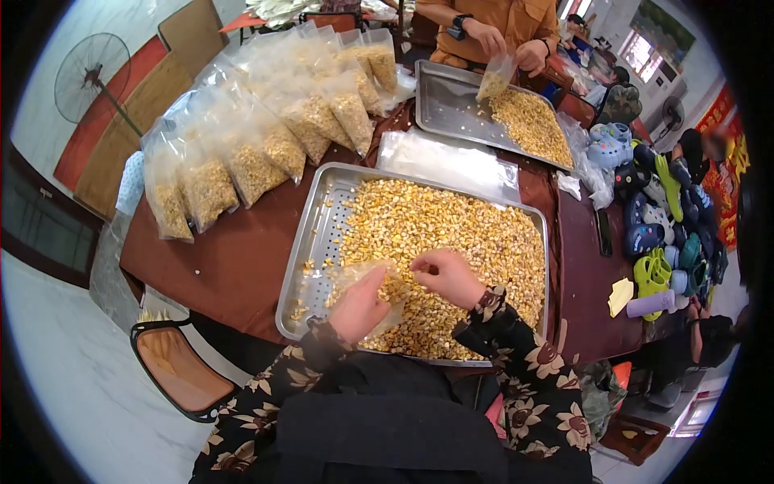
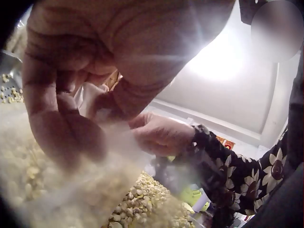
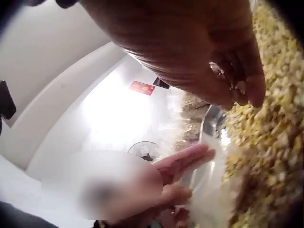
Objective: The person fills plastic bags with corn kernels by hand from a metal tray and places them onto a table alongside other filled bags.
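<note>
A large metal tray (image 1: 284, 300) with small holes in its bottom holds a thick layer of yellow corn kernels (image 1: 459, 234). Over its left part my left hand (image 1: 359, 308) grips a clear plastic bag (image 1: 397, 310) with kernels inside. The left wrist view shows fingers and thumb around the bag's upper part, the film blurred below. My right hand (image 1: 451, 276) is beside the bag, above the corn, with curled fingers. Pale kernels (image 3: 241, 87) show between its fingertips in the right wrist view.
Several filled bags (image 1: 258, 145) stand at the table's back left. Flat empty bags (image 1: 451, 165) lie behind the tray. Across the table, a person in orange (image 1: 516, 24) works over a second tray (image 1: 439, 105). Clogs (image 1: 653, 278) and a purple bottle (image 1: 650, 303) are at right.
</note>
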`<state>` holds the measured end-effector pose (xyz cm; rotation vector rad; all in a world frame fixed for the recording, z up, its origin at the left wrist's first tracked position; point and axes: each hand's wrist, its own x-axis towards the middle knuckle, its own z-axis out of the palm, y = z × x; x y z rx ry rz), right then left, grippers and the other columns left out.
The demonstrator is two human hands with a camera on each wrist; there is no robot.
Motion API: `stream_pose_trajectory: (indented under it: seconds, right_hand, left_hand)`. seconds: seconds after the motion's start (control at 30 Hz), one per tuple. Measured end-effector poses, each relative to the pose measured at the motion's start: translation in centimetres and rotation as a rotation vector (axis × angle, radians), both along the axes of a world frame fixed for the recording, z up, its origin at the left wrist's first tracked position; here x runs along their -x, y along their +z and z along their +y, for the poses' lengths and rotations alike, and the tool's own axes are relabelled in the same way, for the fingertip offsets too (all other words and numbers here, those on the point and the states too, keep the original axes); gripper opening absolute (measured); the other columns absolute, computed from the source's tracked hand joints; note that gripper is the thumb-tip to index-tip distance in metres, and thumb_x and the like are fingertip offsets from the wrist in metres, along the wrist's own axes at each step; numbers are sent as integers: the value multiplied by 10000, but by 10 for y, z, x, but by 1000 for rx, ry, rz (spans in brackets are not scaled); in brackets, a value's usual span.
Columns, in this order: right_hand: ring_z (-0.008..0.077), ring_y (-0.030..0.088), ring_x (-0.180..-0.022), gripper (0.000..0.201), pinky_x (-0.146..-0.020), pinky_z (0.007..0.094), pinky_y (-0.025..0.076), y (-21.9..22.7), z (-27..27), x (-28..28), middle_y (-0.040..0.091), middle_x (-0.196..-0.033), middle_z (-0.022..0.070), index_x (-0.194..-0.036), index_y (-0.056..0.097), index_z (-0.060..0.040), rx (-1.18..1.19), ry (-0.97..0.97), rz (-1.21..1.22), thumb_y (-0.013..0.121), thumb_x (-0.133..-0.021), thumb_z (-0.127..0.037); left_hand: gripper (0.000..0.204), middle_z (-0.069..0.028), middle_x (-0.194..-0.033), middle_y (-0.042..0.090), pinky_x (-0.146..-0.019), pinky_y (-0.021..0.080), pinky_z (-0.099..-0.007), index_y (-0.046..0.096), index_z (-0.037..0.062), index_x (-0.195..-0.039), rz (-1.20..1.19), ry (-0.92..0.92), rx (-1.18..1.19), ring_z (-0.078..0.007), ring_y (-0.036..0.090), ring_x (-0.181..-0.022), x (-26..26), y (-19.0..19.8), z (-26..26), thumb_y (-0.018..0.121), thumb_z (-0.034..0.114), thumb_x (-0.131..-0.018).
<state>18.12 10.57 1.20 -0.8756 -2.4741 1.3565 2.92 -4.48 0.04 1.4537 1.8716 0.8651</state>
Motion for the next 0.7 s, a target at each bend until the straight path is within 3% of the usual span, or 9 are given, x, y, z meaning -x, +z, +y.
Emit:
stream_pose_trajectory:
  seconds: [0.1,0.2,0.27,0.3,0.43,0.53,0.6,0.67,0.7]
  right_hand:
    - [218,644,-785,218,-715,313,513,16,-18,14,653,-911,132,-997,653,-31,73,99,47,621,-811,-140]
    - [202,646,-814,234,-741,304,516,19,-16,20,657,-991,112,-1036,645,-34,-21,155,89,615,-829,-140]
    - [211,638,-842,231,-761,308,512,16,-4,14,654,-990,118,-1034,646,-36,-114,86,60,613,-834,-146]
    - [208,632,-847,230,-764,307,507,19,0,9,654,-981,117,-1031,648,-35,-118,66,30,616,-832,-147]
    - [201,626,-848,233,-761,298,499,24,11,-11,652,-967,112,-1026,654,-33,-64,36,-44,627,-827,-151]
    - [195,626,-838,234,-758,298,499,15,15,-21,649,-965,108,-1023,656,-38,-71,22,-38,632,-826,-162]
    - [212,625,-851,252,-779,318,499,16,16,-24,641,-989,113,-1032,652,-44,-66,28,-91,641,-815,-172]
    - [244,612,-896,284,-826,351,487,0,18,-26,631,-1023,117,-1045,641,-49,-289,109,-101,657,-790,-175]
    - [295,557,-1016,355,-901,392,448,-8,17,-26,587,-1129,133,-1091,616,-66,-356,143,-115,674,-766,-196]
  left_hand:
    - [572,-252,-1092,578,-789,480,-428,408,22,-1314,-24,15,-28,-407,584,-927,3,-3,-1,542,71,-760]
    - [587,-196,-928,636,-684,511,-388,406,40,-1336,16,-11,-98,-330,637,-759,14,-4,-5,515,35,-759]
    - [616,-98,-762,613,-553,498,-306,395,70,-1371,-210,21,44,-166,596,-587,29,18,-11,487,10,-764]
    - [636,-21,-683,556,-474,449,-224,391,107,-1392,-328,71,108,-47,501,-515,38,24,-16,468,-11,-772]
    - [609,-17,-667,551,-503,453,-230,448,130,-1361,-439,131,195,-54,497,-520,76,60,-33,493,5,-767]
    - [608,25,-639,513,-492,439,-204,446,129,-1366,-517,94,104,-25,464,-502,93,81,-39,478,-5,-774]
    - [610,35,-630,500,-483,427,-199,446,125,-1366,-450,108,126,-17,455,-501,94,102,-40,474,-10,-772]
    - [609,-28,-670,538,-523,454,-227,444,100,-1358,-359,100,151,-41,483,-538,91,114,-38,483,-11,-761]
    - [603,-87,-734,576,-573,472,-263,447,87,-1348,-202,89,104,-108,539,-585,88,114,-36,491,-7,-754]
